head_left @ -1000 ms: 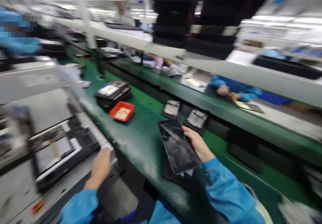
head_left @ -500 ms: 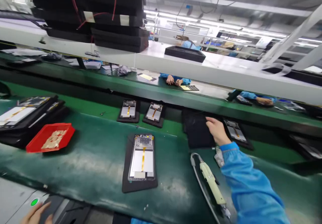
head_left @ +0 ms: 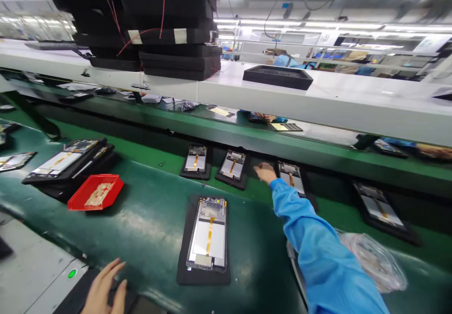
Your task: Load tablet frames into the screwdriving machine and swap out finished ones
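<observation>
My left hand (head_left: 104,290) is over the bench's near edge, fingers apart, holding nothing. On the green belt, my right hand (head_left: 265,173) reaches out between two opened tablets, its slightly blurred fingers stretched left; I see nothing in them. Just right of it is one opened tablet (head_left: 291,176), partly behind the blue sleeve. Left of it lies another opened tablet (head_left: 233,165) on a black pad. In front of me, an opened tablet (head_left: 209,234) with a white battery and orange ribbon rests on a black foam pad (head_left: 184,257). The sleeve hides most of the electric screwdriver.
A red bin (head_left: 113,192) of small pale pieces sits left, beside stacked tablets and black pads (head_left: 67,163). Further opened tablets lie on the belt (head_left: 165,163). A clear plastic bag (head_left: 376,260) is at right. A white shelf (head_left: 282,100) crosses above; co-workers' hands show beyond.
The view has turned right-to-left, so the bench appears shifted right. My right hand has moved left along the belt; the black pad it touched no longer shows. My left hand has risen into view.
</observation>
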The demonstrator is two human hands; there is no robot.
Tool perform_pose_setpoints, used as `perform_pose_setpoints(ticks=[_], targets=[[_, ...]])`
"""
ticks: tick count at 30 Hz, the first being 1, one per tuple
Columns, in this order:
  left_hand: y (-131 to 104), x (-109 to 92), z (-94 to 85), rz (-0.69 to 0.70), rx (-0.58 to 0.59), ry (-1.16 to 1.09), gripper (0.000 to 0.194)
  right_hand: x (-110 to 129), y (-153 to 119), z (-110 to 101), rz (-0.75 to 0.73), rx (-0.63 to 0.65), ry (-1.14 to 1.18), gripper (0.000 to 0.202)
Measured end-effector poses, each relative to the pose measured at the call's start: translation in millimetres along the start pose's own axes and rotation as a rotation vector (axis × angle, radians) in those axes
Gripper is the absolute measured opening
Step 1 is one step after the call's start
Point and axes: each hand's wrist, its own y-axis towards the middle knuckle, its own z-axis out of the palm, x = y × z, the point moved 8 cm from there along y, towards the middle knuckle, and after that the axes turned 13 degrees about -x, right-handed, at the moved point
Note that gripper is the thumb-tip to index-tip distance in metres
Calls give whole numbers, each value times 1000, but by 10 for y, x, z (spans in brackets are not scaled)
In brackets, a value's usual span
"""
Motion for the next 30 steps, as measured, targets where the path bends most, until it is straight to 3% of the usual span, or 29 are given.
perform_pose_setpoints(ticks=[3, 6, 12, 16, 22, 26, 30], targets=[[-29, -200, 300, -36, 90, -75, 34, -26, -69, 447, 89, 92, 63, 52], [217, -448, 608, -53, 130, -137, 37, 4, -47, 690, 158, 125, 139, 64], [1076, -915, 1204, -117, 182, -312, 38, 48, -31, 803, 227, 149, 405, 55], [1156, -1066, 1473, -191, 216, -436, 37, 101, -74, 804, 239, 153, 606, 48], [931, -1021, 1468, -234, 227, -491, 35, 142, -178, 643, 231, 153, 790, 47], [930, -974, 1351, -257, 197, -520, 32, 175, -349, 392, 197, 196, 854, 51], [969, -1091, 1299, -254, 206, -602, 33, 320, -636, 106, 148, 300, 885, 58]])
